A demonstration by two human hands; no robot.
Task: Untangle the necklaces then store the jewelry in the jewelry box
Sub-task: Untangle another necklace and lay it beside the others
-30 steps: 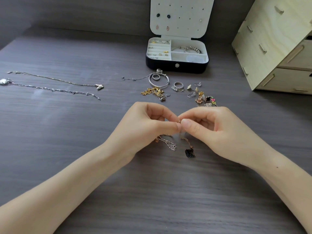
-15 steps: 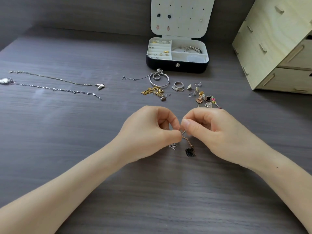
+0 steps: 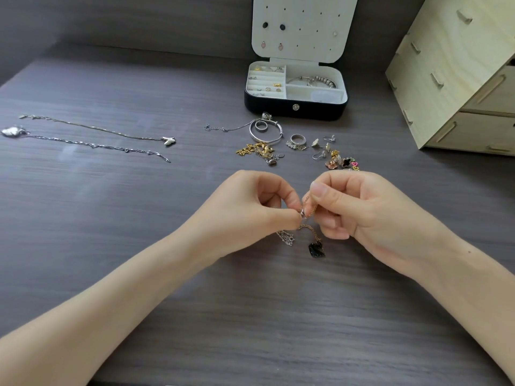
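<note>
Bare forearms (image 3: 111,291); bare hands (image 3: 250,210)

A pale plywood drawer cabinet (image 3: 457,79) stands at the far right on the dark grey wood-grain surface (image 3: 111,218); a grey wall (image 3: 139,18) rises behind.

A home dressing spot, by the look of it. A grey wood-grain tabletop (image 3: 111,246) carries loose jewelry (image 3: 295,146), an open jewelry box (image 3: 296,107) and plywood drawers (image 3: 459,79).
</note>
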